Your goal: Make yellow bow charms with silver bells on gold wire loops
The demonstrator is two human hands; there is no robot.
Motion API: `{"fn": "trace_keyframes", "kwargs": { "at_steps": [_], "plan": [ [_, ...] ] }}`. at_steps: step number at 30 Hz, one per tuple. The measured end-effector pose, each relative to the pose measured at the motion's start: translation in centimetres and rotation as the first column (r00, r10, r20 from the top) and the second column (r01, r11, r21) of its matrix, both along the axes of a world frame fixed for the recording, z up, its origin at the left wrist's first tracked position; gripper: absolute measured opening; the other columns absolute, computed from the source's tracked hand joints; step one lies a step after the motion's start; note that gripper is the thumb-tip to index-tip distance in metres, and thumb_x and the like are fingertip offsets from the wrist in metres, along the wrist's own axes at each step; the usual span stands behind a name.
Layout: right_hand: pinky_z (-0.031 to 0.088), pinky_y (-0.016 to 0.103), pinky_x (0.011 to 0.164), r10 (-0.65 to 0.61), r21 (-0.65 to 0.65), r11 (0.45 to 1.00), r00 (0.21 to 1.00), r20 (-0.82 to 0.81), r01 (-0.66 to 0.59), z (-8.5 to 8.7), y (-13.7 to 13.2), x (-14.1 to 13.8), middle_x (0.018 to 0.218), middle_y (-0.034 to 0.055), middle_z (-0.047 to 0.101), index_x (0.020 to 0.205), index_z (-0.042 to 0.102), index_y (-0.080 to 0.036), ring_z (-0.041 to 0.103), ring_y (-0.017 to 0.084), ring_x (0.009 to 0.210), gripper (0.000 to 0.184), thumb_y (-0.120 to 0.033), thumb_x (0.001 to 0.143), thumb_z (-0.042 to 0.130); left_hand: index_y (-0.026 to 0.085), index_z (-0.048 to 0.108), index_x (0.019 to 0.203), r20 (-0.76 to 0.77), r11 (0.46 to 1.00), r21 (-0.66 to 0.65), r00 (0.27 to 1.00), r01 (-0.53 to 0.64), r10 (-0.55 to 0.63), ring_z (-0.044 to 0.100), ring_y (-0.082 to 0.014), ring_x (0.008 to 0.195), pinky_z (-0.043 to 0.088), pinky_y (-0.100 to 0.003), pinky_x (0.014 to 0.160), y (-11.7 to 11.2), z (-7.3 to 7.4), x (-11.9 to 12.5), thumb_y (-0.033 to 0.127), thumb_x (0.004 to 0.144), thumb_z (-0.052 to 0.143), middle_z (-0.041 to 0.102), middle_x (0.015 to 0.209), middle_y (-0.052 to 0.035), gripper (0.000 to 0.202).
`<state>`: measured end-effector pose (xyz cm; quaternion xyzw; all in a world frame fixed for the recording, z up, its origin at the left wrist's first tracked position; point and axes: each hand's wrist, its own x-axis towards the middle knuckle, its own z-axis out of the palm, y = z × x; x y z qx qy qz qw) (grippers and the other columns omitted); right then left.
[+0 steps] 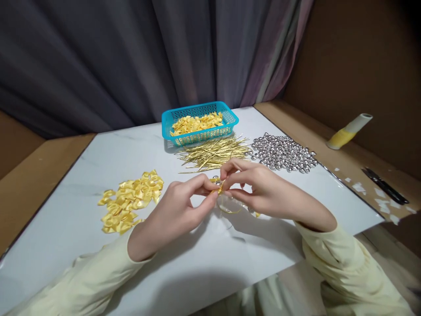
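My left hand (pixel 176 210) and my right hand (pixel 259 188) meet over the middle of the white table (pixel 82 184). Both pinch a small yellow ribbon bow with a gold wire loop (pixel 227 205) hanging under it. A pile of yellow ribbon bows (pixel 130 199) lies to the left of my left hand. Beyond my hands lies a heap of gold wire ties (pixel 213 152). A heap of silver bells (pixel 283 152) lies at the right rear. Both sleeves are pale yellow.
A blue plastic basket (pixel 199 123) holding more yellow bows stands at the table's far edge. Off the table at right lie a white and yellow tube (pixel 348 131), black scissors (pixel 384 185) and white paper scraps (pixel 381 202). Grey curtains hang behind.
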<state>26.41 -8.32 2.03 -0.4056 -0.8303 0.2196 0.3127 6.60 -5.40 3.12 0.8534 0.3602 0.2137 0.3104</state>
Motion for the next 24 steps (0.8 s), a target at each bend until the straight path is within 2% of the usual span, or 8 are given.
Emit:
{"fn": "trace_keyframes", "kwargs": {
  "at_steps": [4, 8, 11, 13, 16, 20, 22, 24],
  "plan": [
    [0.042, 0.027, 0.075, -0.009, 0.006, 1.000, 1.000, -0.009, 0.010, -0.1, 0.0, 0.1, 0.091, 0.0054, 0.056, 0.077, 0.062, -0.015, 0.054, 0.016, 0.084, 0.016, -0.002, 0.083, 0.055, 0.017, 0.061, 0.077, 0.050, 0.991, -0.133, 0.999, -0.011, 0.017, 0.060, -0.0085, 0.068, 0.044, -0.017, 0.062, 0.1, 0.2, 0.2, 0.022, 0.087, 0.058, 0.065, 0.073, 0.0038, 0.012],
    [0.041, 0.026, 0.074, 0.014, -0.008, 1.000, 1.000, -0.003, -0.014, -0.4, 0.0, 0.1, 0.090, 0.0046, 0.055, 0.074, 0.061, -0.013, 0.054, 0.014, 0.082, 0.015, -0.002, 0.083, 0.055, 0.017, 0.057, 0.072, 0.052, 0.963, -0.268, 0.998, -0.005, 0.020, 0.052, -0.0077, 0.057, 0.039, -0.018, 0.054, 0.4, 0.1, 0.3, 0.035, 0.088, 0.059, 0.056, 0.062, 0.0059, 0.024],
    [0.041, 0.027, 0.074, 0.030, -0.046, 0.998, 1.000, 0.007, -0.030, -0.6, 0.1, 0.1, 0.092, 0.0056, 0.056, 0.074, 0.062, -0.012, 0.055, 0.014, 0.081, 0.015, -0.002, 0.083, 0.055, 0.019, 0.054, 0.080, -0.002, 0.954, -0.297, 0.999, 0.039, -0.041, 0.057, -0.0087, 0.058, 0.038, -0.018, 0.052, 0.6, -0.3, 0.1, 0.035, 0.088, 0.060, 0.064, 0.065, 0.0054, 0.019],
    [0.042, 0.027, 0.073, 0.040, -0.067, 0.997, 0.999, 0.015, -0.039, -0.7, 0.2, 0.1, 0.094, 0.0064, 0.057, 0.075, 0.063, -0.011, 0.055, 0.014, 0.080, 0.016, 0.000, 0.082, 0.054, 0.020, 0.052, 0.088, -0.025, 0.968, -0.228, 0.994, 0.100, -0.108, 0.064, -0.0108, 0.067, 0.040, -0.017, 0.053, 0.7, -0.7, -0.1, 0.032, 0.089, 0.059, 0.068, 0.074, 0.0042, 0.014],
    [0.042, 0.027, 0.073, 0.053, -0.076, 0.996, 0.998, 0.023, -0.051, -0.8, 0.2, 0.3, 0.093, 0.0066, 0.057, 0.077, 0.064, -0.010, 0.054, 0.015, 0.081, 0.017, 0.003, 0.081, 0.052, 0.022, 0.053, 0.096, -0.098, 0.981, -0.011, 0.976, 0.192, -0.192, 0.067, -0.0113, 0.070, 0.042, -0.018, 0.055, 0.8, -1.0, -0.3, 0.026, 0.090, 0.058, 0.069, 0.080, 0.0046, 0.009],
    [0.041, 0.026, 0.071, 0.077, -0.077, 0.994, 0.997, 0.026, -0.074, -0.7, 0.2, 0.5, 0.091, 0.0057, 0.056, 0.077, 0.064, -0.010, 0.054, 0.014, 0.081, 0.017, 0.003, 0.079, 0.054, 0.020, 0.060, 0.099, -0.217, 0.914, 0.298, 0.952, 0.276, -0.217, 0.064, -0.0150, 0.069, 0.044, -0.024, 0.060, 0.9, -1.1, -0.4, 0.026, 0.089, 0.060, 0.069, 0.083, 0.0004, 0.011],
    [0.041, 0.025, 0.070, 0.087, -0.082, 0.993, 0.996, 0.024, -0.085, -0.6, 0.2, 0.6, 0.089, 0.0049, 0.056, 0.077, 0.064, -0.011, 0.053, 0.014, 0.079, 0.019, 0.005, 0.078, 0.054, 0.018, 0.062, 0.097, -0.228, 0.882, 0.362, 0.946, 0.301, -0.230, 0.064, -0.0181, 0.075, 0.046, -0.028, 0.065, 1.0, -1.0, -0.4, 0.025, 0.090, 0.059, 0.068, 0.084, -0.0031, 0.011],
    [0.041, 0.025, 0.069, 0.096, -0.083, 0.992, 0.995, 0.024, -0.093, -0.5, 0.2, 0.7, 0.087, 0.0046, 0.056, 0.076, 0.063, -0.011, 0.053, 0.014, 0.079, 0.020, 0.006, 0.078, 0.053, 0.016, 0.063, 0.097, -0.237, 0.871, 0.363, 0.937, 0.332, -0.258, 0.063, -0.0195, 0.081, 0.047, -0.030, 0.069, 1.1, -1.0, -0.3, 0.023, 0.091, 0.058, 0.068, 0.087, -0.0050, 0.011]
  ]
}}
